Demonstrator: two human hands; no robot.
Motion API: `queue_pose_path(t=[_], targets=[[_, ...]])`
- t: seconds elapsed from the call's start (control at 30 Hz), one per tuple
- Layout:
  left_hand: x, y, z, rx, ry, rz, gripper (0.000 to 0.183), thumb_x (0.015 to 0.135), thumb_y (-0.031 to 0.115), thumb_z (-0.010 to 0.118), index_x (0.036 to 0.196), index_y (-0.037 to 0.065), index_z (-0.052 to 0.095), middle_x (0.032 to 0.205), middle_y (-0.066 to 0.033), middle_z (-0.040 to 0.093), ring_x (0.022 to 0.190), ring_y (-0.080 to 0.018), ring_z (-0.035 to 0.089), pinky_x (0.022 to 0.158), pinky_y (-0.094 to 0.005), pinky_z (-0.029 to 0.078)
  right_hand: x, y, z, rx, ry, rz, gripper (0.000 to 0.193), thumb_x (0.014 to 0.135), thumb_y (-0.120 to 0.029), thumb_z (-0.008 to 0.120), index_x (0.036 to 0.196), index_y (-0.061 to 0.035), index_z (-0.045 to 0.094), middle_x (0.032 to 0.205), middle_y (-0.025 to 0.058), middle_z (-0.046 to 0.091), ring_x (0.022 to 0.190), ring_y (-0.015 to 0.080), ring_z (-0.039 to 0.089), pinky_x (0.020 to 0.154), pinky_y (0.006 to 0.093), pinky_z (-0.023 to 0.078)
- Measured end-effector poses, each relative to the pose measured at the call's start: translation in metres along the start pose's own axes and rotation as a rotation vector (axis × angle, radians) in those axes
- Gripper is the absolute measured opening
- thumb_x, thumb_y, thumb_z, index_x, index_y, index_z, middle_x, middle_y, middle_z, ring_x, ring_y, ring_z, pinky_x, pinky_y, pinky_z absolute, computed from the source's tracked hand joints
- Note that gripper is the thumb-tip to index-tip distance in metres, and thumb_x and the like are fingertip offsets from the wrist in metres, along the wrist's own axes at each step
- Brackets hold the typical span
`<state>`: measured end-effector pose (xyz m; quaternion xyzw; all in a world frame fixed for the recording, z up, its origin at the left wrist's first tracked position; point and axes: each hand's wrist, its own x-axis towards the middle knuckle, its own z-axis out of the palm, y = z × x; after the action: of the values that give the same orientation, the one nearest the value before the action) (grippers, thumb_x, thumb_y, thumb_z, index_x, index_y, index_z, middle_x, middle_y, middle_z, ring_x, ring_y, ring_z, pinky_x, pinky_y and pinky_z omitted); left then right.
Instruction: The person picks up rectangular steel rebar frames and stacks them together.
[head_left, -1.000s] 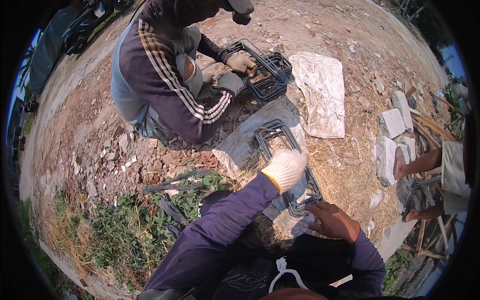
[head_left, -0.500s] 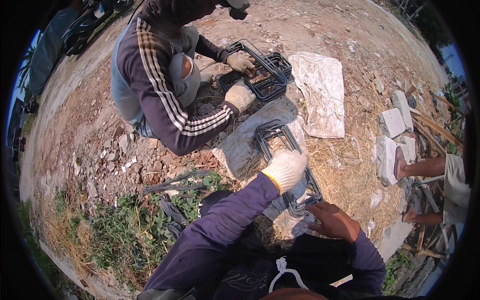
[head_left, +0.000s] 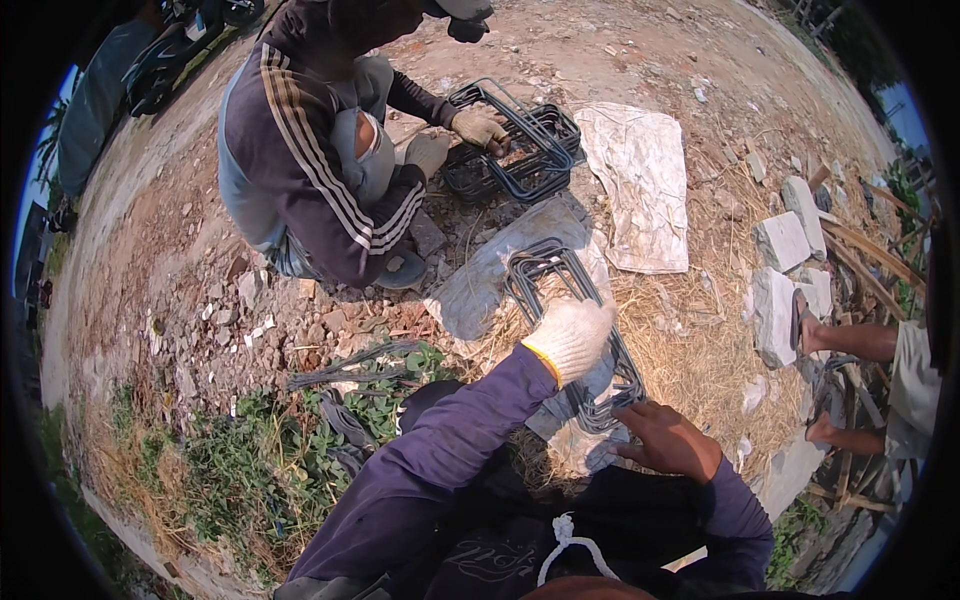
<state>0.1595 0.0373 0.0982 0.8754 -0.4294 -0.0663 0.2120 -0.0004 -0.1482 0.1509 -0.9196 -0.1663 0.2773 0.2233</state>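
My left hand point(head_left: 570, 337), in a white knit glove, rests closed over a bundle of bent steel rebar stirrups point(head_left: 548, 270) lying on a grey sack. My right hand point(head_left: 668, 440) is bare and presses on the near end of the same bundle, fingers spread over the wires. Across from me a crouching person in a striped jacket point(head_left: 300, 170) holds another stack of stirrups point(head_left: 520, 150) with both gloved hands.
A white sack point(head_left: 640, 180) lies flat on the dirt beyond. Broken concrete blocks point(head_left: 780, 270) and another person's sandalled feet point(head_left: 830, 340) are at the right. Loose bars point(head_left: 350, 365), rubble and weeds lie at the left. Dry straw covers the ground.
The crouching person's hands have shifted on the far stack, one arm drawn back toward the knee. My own hands stay on the bundle almost unmoved.
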Motion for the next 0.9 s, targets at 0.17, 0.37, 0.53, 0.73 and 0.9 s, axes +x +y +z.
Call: queue_pose_path(t=[0.17, 0.37, 0.53, 0.73, 0.9], targets=[[-0.0011, -0.0013, 0.0039, 0.014, 0.018, 0.002, 0.049, 0.082, 0.023, 0.07, 0.121, -0.004, 0.057, 0.082, -0.0146, 0.069, 0.076, -0.0309, 0.071, 0.066, -0.0444, 0.054, 0.0003, -0.0001, -0.0004, 0.001, -0.005, -0.003, 0.05, 0.091, -0.033, 0.068, 0.129, -0.0009, 0.058, 0.115, 0.0231, 0.064, 0.107, 0.0413, 0.061, 0.095, 0.0473, 0.048], [-0.0004, 0.0001, 0.0036, 0.027, 0.019, 0.009, 0.051, 0.082, 0.023, 0.07, 0.123, -0.005, 0.056, 0.081, -0.0133, 0.069, 0.075, -0.0299, 0.07, 0.066, -0.0443, 0.054, -0.0007, -0.0006, -0.0009, -0.007, 0.005, 0.008, 0.051, 0.091, -0.033, 0.069, 0.129, -0.0012, 0.058, 0.113, 0.023, 0.065, 0.106, 0.0416, 0.062, 0.093, 0.0472, 0.05], [0.0002, -0.002, 0.0041, 0.037, -0.001, 0.006, 0.049, 0.083, 0.02, 0.068, 0.124, -0.005, 0.056, 0.082, -0.0138, 0.069, 0.076, -0.0299, 0.071, 0.067, -0.0437, 0.054, 0.0016, 0.0001, -0.0008, 0.001, 0.001, 0.004, 0.051, 0.091, -0.033, 0.069, 0.13, -0.0012, 0.058, 0.114, 0.023, 0.065, 0.107, 0.0416, 0.062, 0.093, 0.047, 0.05], [-0.0008, -0.0012, 0.0021, 0.018, 0.007, 0.0, 0.046, 0.082, 0.019, 0.068, 0.121, -0.003, 0.057, 0.083, -0.0143, 0.07, 0.078, -0.0304, 0.071, 0.068, -0.0438, 0.054, 0.0015, -0.0019, -0.0019, 0.002, 0.001, 0.011, 0.052, 0.091, -0.034, 0.069, 0.13, -0.001, 0.058, 0.114, 0.0227, 0.065, 0.107, 0.0416, 0.062, 0.093, 0.0469, 0.05], [0.0006, -0.0009, 0.0033, -0.007, -0.014, -0.016, 0.042, 0.081, 0.02, 0.07, 0.114, 0.0, 0.056, 0.084, -0.0169, 0.068, 0.08, -0.0339, 0.07, 0.069, -0.0463, 0.055, 0.0011, -0.0023, -0.0014, 0.009, 0.007, 0.009, 0.052, 0.091, -0.034, 0.069, 0.13, -0.0008, 0.059, 0.114, 0.0227, 0.065, 0.107, 0.0413, 0.062, 0.094, 0.0467, 0.05]])
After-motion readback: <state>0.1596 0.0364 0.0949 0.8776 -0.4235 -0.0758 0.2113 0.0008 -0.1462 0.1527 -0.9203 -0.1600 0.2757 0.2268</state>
